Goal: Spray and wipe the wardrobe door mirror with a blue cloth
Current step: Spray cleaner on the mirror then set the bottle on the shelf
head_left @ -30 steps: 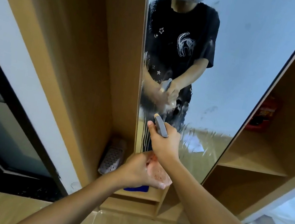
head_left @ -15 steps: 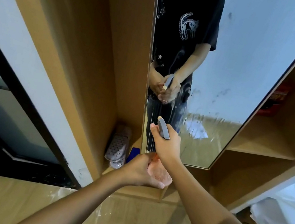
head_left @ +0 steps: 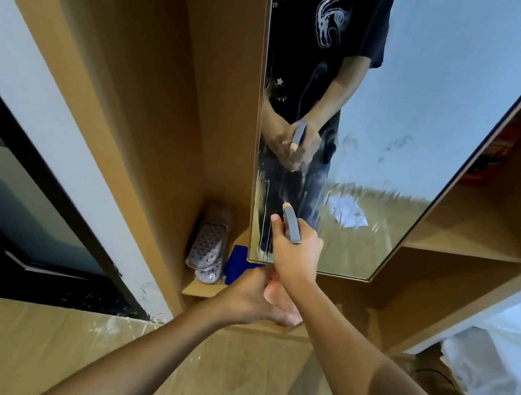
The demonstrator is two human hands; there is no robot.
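1. The right hand [head_left: 295,255] is wrapped around the neck of a spray bottle [head_left: 283,297], fingers curled over the grey trigger head [head_left: 291,225], whose pale nozzle tip points at the mirror [head_left: 400,145].
2. The left hand [head_left: 248,299] cups the pinkish, translucent body of the same bottle from below and the side, its fingers curled round it with the thumb stretched along the lower edge.
3. The bottle sits just in front of the mirror's lower left corner, close to the glass; whether the nozzle touches it cannot be told.
4. The mirror is a tall panel on the wardrobe door, tilted in this view. Its lower part carries wet streaks and running drips, thickest along the left edge and across a band above the bottom rim.
5. The glass reflects the person in a dark printed T-shirt, both hands together on the bottle.
6. The blue cloth [head_left: 238,265] lies on the low wardrobe shelf [head_left: 201,289], just left of the mirror's bottom corner and partly hidden behind the left hand. Neither hand touches it.
7. A pair of grey perforated slippers [head_left: 209,244] stands on the same shelf, just beside the cloth on its left.
8. To the right, an open wooden compartment holds a red packet [head_left: 493,154] on its upper shelf.
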